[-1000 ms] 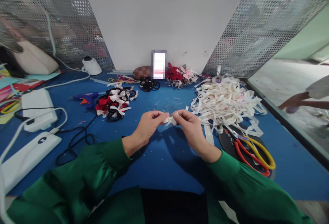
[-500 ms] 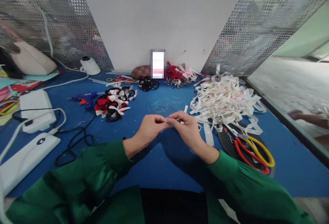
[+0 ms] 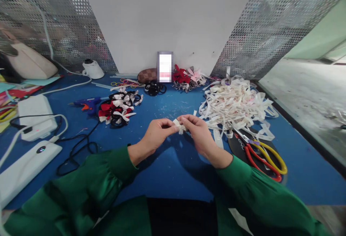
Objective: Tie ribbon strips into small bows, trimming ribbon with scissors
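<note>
Above the middle of the blue table, my left hand (image 3: 159, 134) and my right hand (image 3: 198, 132) meet at their fingertips. Between them they pinch a small cream ribbon bow (image 3: 180, 125), its loops partly covered by the fingers. Just right of my right hand lies a large heap of loose cream ribbon (image 3: 238, 102) with printing on it. Scissors with one red and one yellow handle (image 3: 266, 156) rest on a dark round mat (image 3: 238, 145) beside the heap. On the left is a pile of black hair ties with red and white bows (image 3: 119, 108).
A blue glue gun (image 3: 90, 103) lies at the left, its black cable curling over the table. Nearer me are a white power strip (image 3: 38, 115) and a white power bank (image 3: 29, 171). Along the back stand a phone (image 3: 165, 67), a checkered pouch (image 3: 147, 75) and red and pink bows (image 3: 186, 78).
Ribbon that was almost hidden by my fingertips now shows as a small bow between them. My hands have parted slightly.
</note>
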Demonstrator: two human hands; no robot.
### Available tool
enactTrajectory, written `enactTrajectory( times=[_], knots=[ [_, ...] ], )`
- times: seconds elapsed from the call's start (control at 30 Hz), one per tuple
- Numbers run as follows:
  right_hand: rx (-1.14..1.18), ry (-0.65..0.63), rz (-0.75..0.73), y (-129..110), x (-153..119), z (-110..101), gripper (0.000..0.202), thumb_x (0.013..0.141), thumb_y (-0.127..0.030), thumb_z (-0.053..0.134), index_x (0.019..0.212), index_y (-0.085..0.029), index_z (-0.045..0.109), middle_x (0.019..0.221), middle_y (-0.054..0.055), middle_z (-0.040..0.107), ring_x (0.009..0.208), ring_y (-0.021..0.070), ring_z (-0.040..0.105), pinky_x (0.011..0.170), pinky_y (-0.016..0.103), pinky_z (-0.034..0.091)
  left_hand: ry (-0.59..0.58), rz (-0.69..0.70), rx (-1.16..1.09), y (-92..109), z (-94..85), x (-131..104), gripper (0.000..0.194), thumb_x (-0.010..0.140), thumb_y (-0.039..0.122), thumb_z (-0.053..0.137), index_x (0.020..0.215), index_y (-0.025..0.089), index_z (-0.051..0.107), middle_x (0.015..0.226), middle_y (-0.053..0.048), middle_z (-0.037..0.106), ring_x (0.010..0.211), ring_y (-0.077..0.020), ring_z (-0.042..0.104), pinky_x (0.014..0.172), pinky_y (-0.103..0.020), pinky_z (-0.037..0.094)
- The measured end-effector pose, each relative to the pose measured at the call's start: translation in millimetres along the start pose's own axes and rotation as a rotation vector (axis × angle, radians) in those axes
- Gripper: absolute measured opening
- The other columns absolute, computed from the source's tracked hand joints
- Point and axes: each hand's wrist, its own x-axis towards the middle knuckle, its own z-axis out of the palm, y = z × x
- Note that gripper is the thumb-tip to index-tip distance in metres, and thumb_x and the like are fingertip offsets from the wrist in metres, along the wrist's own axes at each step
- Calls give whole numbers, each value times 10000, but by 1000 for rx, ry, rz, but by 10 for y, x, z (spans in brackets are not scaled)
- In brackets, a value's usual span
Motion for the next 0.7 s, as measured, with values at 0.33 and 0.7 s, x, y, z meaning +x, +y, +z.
enactTrajectory(
  times=[0.33,0.7],
  knots=[
    [-28,17,-11,20,54,-46,232,699,-395,770,684,-194,655,601,-33,600,599,131,536,647,286,405,6,-116,-154,-50,-34,50,240,663,379,822,696,159,731,659,-6,624,623,-117,479,624,-265,357],
    [-129,-56,-99,48,34,-46,163,722,-334,727,660,-198,663,609,-29,592,614,132,490,612,285,369,-48,-130,-71,-43,-4,21,266,625,362,831,561,163,668,603,-9,611,618,-128,477,639,-283,349]
  ],
)
